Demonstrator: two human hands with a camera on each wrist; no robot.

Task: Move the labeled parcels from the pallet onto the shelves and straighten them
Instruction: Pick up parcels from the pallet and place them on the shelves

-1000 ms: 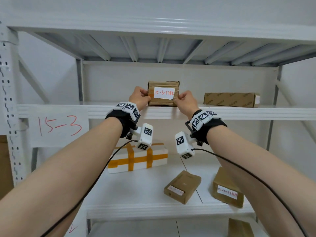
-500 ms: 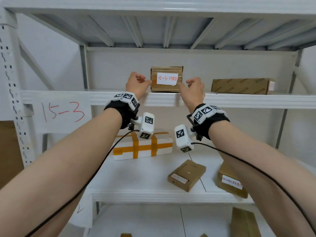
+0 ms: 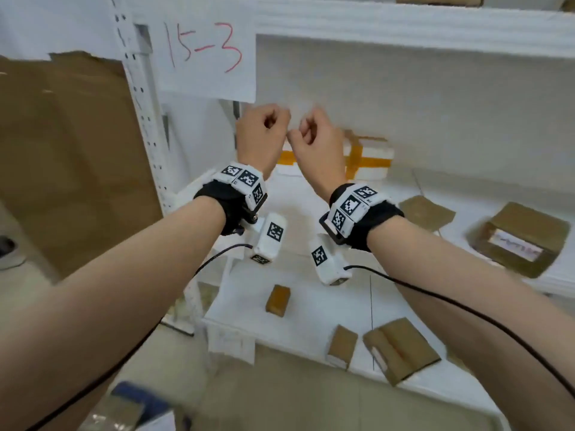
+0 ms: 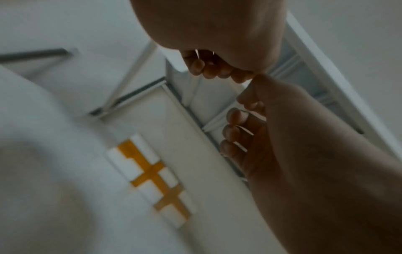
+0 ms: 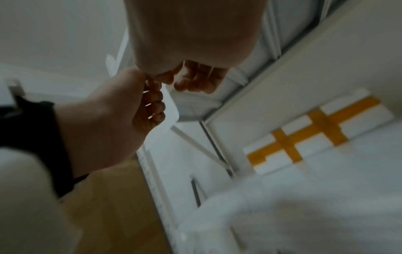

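**A:** What could go wrong from here?

**B:** Mostly a careless swing, I'd judge. Both hands hang in front of the middle shelf (image 3: 435,194), and the cables trailing from the wrist cameras could snag a shelf edge or drag one of the loose parcels. The brown parcel (image 3: 519,241) at the right of the frame sits askew near the shelf's front edge, so a brushing forearm might push it off. The picture is also smeared (the head seems to be turning), and a reach made half-blind could miss.

**A:** And the hands themselves?

**B:** The left hand (image 3: 260,136) and right hand (image 3: 317,144) are raised side by side at upper centre, knuckles nearly touching, fingers loosely curled. Neither grasps anything; both wrist views show bare curled fingertips with nothing between them.

**A:** Where are the parcels?

**B:** The white parcel with orange tape (image 3: 367,158) lies on the shelf just behind the right hand. Small brown ones (image 3: 278,299) lie scattered on the lower shelf, bottom centre. The pallet I cannot make out.
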